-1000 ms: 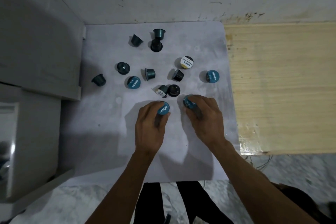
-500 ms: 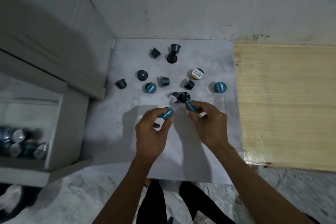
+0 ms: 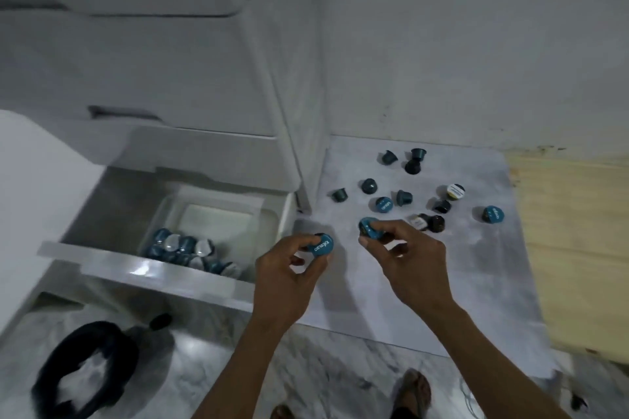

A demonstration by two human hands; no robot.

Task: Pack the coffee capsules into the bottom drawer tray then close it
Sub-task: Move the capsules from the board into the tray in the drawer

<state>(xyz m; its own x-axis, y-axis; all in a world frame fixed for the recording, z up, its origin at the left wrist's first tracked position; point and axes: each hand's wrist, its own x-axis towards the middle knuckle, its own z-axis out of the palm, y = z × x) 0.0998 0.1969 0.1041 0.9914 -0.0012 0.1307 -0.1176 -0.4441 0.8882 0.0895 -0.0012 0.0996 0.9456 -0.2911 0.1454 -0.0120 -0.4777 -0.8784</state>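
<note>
Both hands have moved left toward the open drawer (image 3: 177, 279), the left hand (image 3: 289, 269) pinching a blue capsule (image 3: 322, 245) and the right hand (image 3: 408, 258) pinching another capsule (image 3: 369, 227), with more capsules (image 3: 384, 204) lying on the mat (image 3: 476, 282).
</note>
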